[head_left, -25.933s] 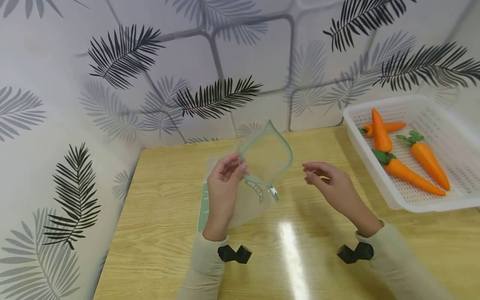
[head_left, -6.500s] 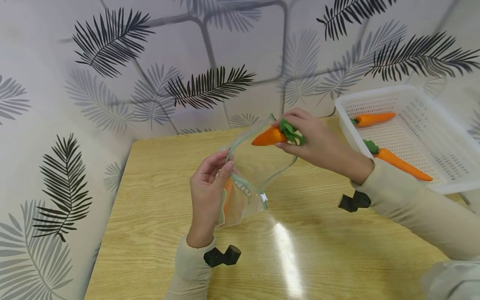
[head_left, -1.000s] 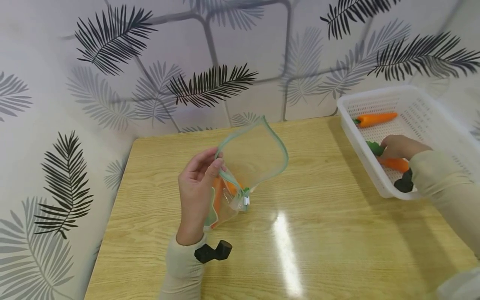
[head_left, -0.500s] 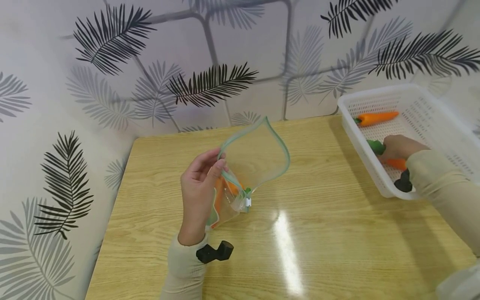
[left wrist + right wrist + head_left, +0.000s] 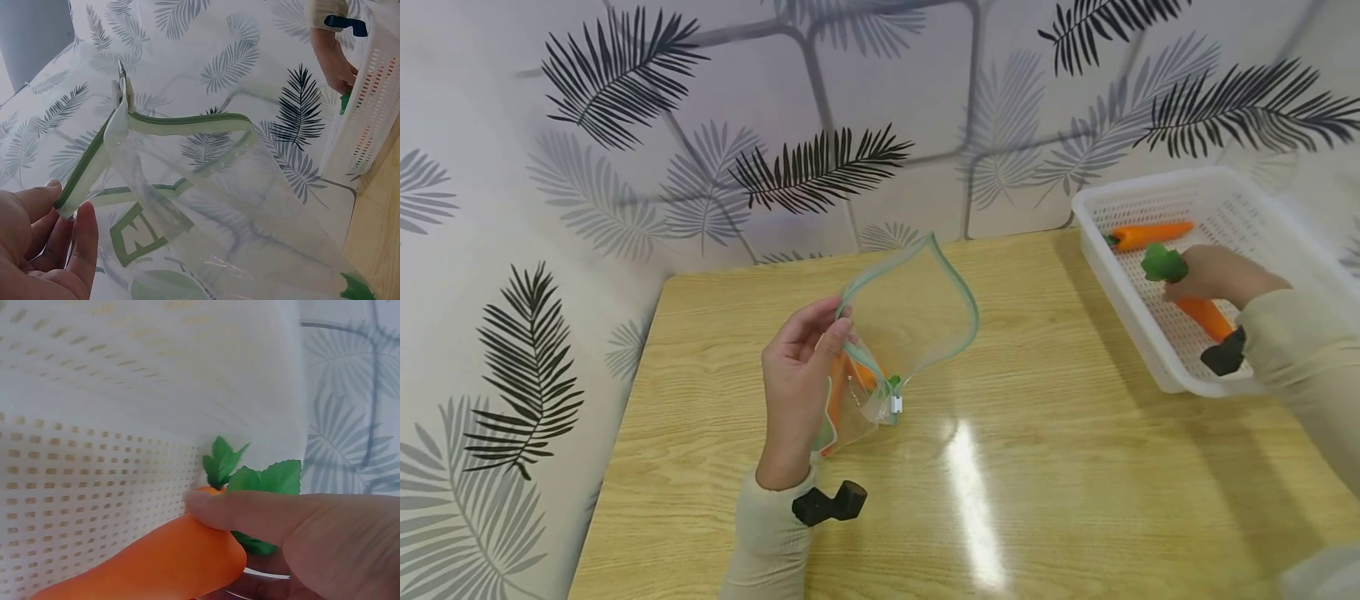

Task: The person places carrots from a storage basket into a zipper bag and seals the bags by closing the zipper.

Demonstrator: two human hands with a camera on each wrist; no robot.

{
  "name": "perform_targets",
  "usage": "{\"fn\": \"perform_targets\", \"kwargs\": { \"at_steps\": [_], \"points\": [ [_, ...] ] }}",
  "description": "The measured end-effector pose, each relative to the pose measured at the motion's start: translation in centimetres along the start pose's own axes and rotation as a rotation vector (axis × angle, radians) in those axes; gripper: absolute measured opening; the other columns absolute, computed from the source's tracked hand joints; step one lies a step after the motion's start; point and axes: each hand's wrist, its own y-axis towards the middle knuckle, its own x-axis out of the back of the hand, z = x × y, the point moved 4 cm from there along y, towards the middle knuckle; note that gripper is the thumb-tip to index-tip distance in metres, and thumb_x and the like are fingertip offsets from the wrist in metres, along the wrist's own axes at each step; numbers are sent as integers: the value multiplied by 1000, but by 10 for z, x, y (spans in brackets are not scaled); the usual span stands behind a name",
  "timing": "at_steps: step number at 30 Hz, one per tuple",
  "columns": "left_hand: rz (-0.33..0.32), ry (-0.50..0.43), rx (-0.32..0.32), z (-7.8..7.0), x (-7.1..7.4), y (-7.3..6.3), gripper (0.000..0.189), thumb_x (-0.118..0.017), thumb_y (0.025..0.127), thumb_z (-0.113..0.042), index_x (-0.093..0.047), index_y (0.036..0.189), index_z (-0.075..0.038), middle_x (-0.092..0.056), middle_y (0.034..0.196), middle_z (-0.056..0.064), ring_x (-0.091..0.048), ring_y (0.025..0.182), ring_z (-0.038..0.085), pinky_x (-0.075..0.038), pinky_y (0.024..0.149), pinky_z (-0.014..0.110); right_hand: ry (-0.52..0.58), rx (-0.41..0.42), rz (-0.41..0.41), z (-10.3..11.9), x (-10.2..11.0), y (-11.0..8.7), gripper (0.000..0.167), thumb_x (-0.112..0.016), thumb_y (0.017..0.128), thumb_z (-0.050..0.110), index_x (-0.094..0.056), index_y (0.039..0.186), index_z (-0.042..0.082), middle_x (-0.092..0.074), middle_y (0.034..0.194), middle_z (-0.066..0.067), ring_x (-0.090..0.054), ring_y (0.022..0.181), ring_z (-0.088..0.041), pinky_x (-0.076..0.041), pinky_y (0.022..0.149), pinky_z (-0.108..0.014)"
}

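My left hand pinches the green-edged rim of a clear slider zip bag between thumb and fingers. The bag's mouth gapes, its white slider at the near corner. Orange carrots with a bit of green leaf show through the lower part. In the left wrist view the bag spreads out from the fingertips. Inside the white basket, my right hand grips a carrot by its thick end, below the green leaves. In the right wrist view the thumb presses on this carrot.
The white perforated basket stands at the right of the wooden table. Another carrot lies along its far side. A wall with a leaf pattern rises behind the table. A black wrist mount sits on the left sleeve.
Earlier the bag held no carrots and the basket several. Then my right hand brought one to the bag's mouth. In the last half second it raised another carrot's leafy end within the basket.
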Motion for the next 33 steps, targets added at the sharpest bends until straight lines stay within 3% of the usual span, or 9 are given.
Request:
{"fn": "perform_targets", "kwargs": {
  "at_steps": [6, 15, 25, 30, 33],
  "points": [
    [4, -4, 10, -3, -3, 0, 25, -62, 87, 1, -61, 112, 4, -64, 102, 15, -60, 78, 22, -53, 77, 28, -34, 2, -29, 8, 14, -7, 55, -69, 79, 37, -53, 93, -14, -58, 85, -24, -56, 76, -35, -46, 68, -52],
    [22, -6, -14, -2, -4, -1, 26, -64, 87, -4, -62, 112, 2, -63, 101, 15, -61, 83, 29, -53, 81, 32, 36, 54, -105, 27, 34, -19, 59, -65, 84, 37, -48, 103, -17, -54, 97, -35, -53, 85, -44, -42, 76, -60],
    [29, -17, -12, 0, -5, -1, 25, -64, 87, -4, -63, 112, 2, -61, 100, 22, -61, 83, 27, -53, 79, 32, 116, 71, -298, 56, 62, -40, 49, -60, 89, 35, -50, 100, -11, -52, 81, -21, -46, 72, -33, -39, 56, -43],
    [29, -16, -7, 0, -6, -2, 26, -64, 87, -5, -63, 112, 1, -61, 100, 22, -61, 84, 25, -53, 80, 32, 188, 87, -418, 76, 78, -58, 43, -61, 89, 30, -53, 102, -11, -53, 91, -24, -47, 80, -35, -40, 58, -41],
    [28, -15, -7, 0, -6, -3, 26, -64, 87, -5, -63, 112, 1, -59, 101, 26, -61, 81, 24, -53, 79, 31, 228, 115, -486, 88, 83, -67, 43, -62, 89, 25, -55, 110, -12, -53, 101, -27, -49, 87, -37, -42, 60, -32]
  ]
}}
